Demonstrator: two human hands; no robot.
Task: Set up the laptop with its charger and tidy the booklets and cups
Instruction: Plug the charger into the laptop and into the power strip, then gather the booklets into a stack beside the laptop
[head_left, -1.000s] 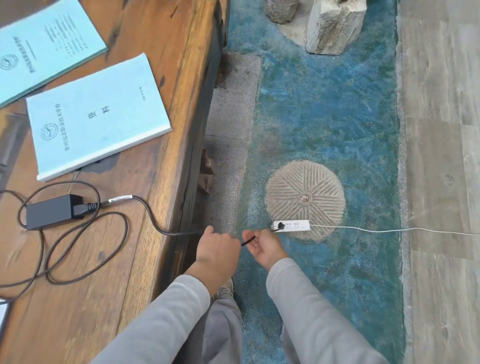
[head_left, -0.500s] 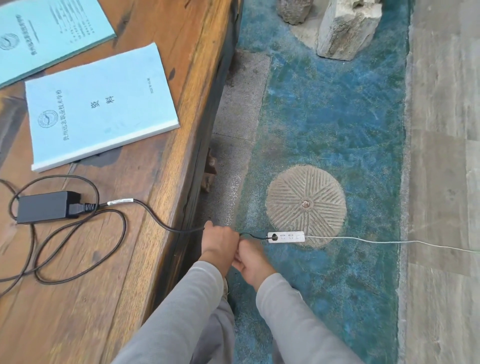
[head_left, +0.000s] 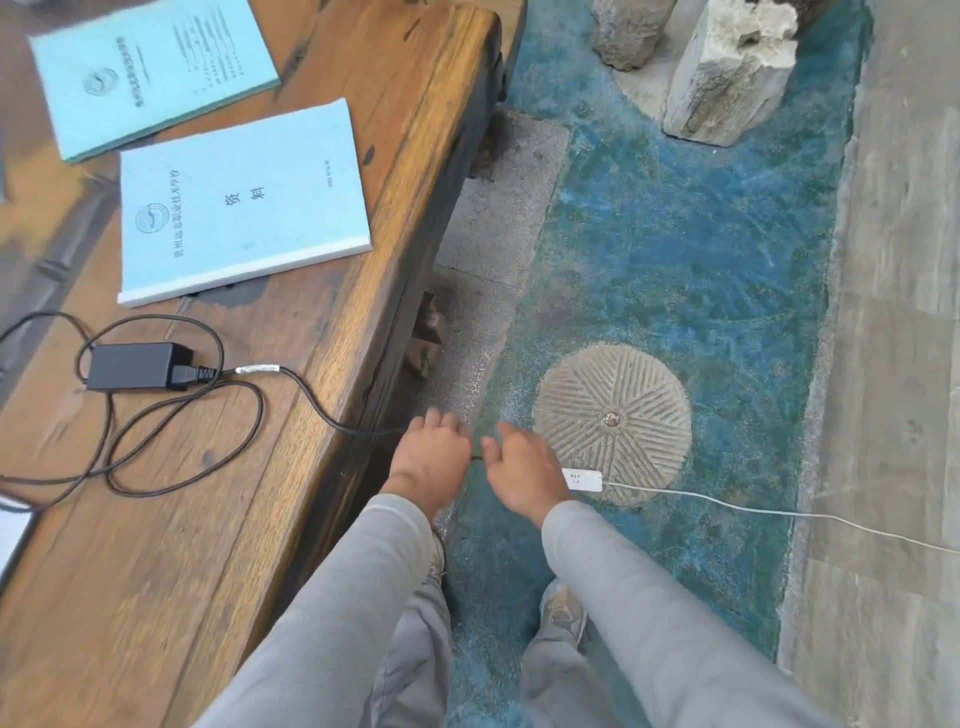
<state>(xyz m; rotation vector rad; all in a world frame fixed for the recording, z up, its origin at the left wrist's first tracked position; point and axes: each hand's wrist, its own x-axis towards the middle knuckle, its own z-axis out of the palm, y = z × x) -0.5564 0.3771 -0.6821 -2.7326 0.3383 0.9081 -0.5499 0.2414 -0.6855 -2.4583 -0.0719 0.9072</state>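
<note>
Moved apart now: left hand (head_left: 431, 460) and right hand (head_left: 522, 475), pressed together half a second ago, low in the middle of the frame. Fingers of both loosely spread. Thin black cord (head_left: 311, 402) passing under the left hand, a short dark bit showing between the two hands; hard to tell if held or just let go. Right hand covering the near end of the white power strip (head_left: 584, 479) on the blue floor (head_left: 675, 234), so plug hidden. Probably just pushed in, cord hanging off the table edge to reach it. Black charger brick (head_left: 132, 365) at middle left on the wooden table (head_left: 322, 322), cord looped beside it. Two blue booklets (head_left: 239, 200) in the upper left, not yet stacked. No laptop or cups clearly seen.
</note>
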